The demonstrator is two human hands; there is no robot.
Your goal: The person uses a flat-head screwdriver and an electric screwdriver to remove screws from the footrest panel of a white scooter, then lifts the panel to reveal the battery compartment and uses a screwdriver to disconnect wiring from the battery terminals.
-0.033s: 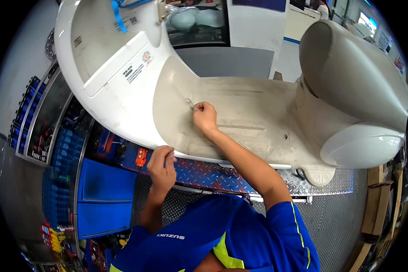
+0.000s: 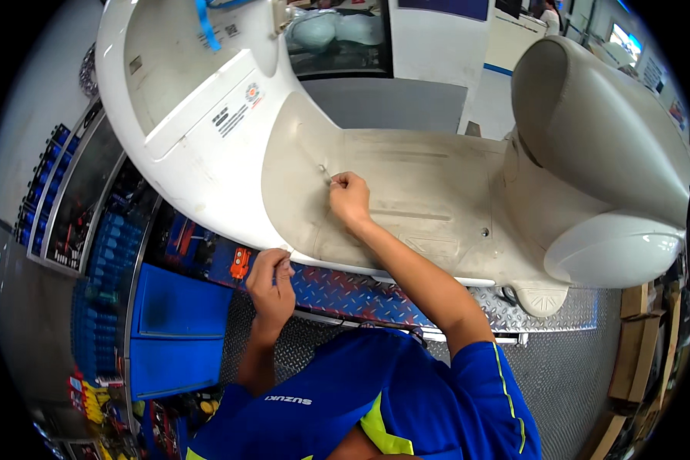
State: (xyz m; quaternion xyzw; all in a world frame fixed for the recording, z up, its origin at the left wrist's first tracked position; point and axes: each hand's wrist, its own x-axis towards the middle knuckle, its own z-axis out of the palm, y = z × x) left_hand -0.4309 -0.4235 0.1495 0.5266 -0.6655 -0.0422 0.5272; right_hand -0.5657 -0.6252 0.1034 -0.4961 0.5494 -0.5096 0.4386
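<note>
A white scooter spans the view, with a beige floorboard. My right hand is closed in a pinch on a small slim metal tool at the left part of the floorboard, where it curves up toward the front shield. My left hand is lower and to the left, just by the scooter's near edge, with fingers curled and pinched together; I cannot make out what, if anything, is between its fingertips.
A metal lift platform lies under the scooter, with an orange controller at its left. Blue tool trolleys and racks stand at left, cardboard boxes at right. The seat rises at right. A person stands far back.
The view has shifted slightly, so the scooter appears a little to the right. Both hands keep nearly the same places and poses.
</note>
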